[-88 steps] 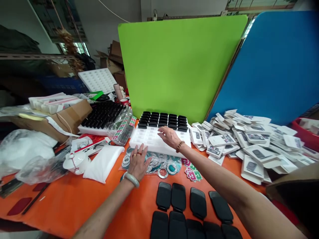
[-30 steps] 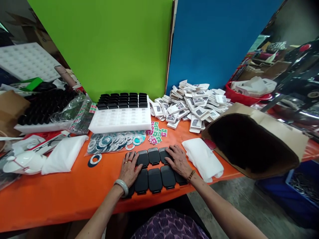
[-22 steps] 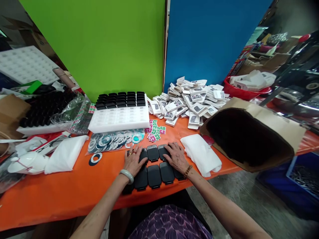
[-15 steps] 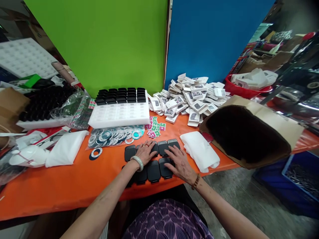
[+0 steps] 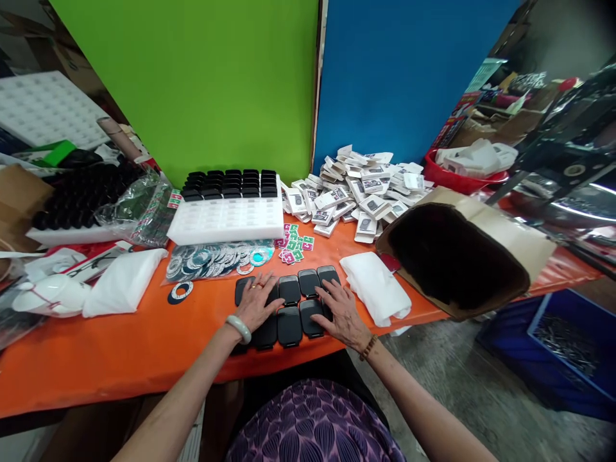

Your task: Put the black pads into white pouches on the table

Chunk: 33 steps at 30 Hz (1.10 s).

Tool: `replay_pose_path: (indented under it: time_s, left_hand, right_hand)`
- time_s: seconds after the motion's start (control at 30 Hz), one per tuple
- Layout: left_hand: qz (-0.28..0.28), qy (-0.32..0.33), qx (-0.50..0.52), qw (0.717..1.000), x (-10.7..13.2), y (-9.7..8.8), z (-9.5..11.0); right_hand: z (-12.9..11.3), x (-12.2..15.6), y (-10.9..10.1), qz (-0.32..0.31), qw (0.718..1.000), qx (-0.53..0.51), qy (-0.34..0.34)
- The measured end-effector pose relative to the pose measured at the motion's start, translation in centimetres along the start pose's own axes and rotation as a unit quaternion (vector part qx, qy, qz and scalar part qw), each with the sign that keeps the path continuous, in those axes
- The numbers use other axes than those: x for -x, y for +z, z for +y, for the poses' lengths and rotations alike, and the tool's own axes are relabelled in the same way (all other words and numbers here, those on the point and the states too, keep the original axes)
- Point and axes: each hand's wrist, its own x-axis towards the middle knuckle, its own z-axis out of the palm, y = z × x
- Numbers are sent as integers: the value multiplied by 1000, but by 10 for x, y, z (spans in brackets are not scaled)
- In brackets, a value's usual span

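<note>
Two rows of flat black cases (image 5: 289, 326) with rounded corners lie side by side near the front edge of the orange table. My left hand (image 5: 257, 303) rests on the left part of the rows, fingers spread, hiding some of the cases. Across the right end lies my right hand (image 5: 341, 314), its fingers also apart and touching the cases there. Neither hand grips anything. Between them, a case in the back row (image 5: 289, 290) shows a shiny strip along its top.
Beyond the cases are a white foam tray (image 5: 226, 221) of black pieces, bagged ring stickers (image 5: 216, 258), small green and pink stickers (image 5: 293, 244) and heaped white boxes (image 5: 360, 192). A folded white sheet (image 5: 375, 287) and an open carton (image 5: 536, 247) lie to the right.
My left hand has slid left along the rows, uncovering cases in the middle. My right hand stays over the right end. The view has shifted slightly.
</note>
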Motion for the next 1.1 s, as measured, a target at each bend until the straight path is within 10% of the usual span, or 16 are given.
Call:
replay_pose_path:
  time_s: [0.27, 1.1]
  left_hand:
    - [8, 34, -32, 999, 75, 30, -24]
    - [105, 61, -67, 990, 72, 42, -24]
  right_hand:
    - [-6, 5, -1, -100, 992, 12, -79]
    - [-56, 3, 20, -31, 998, 30, -47]
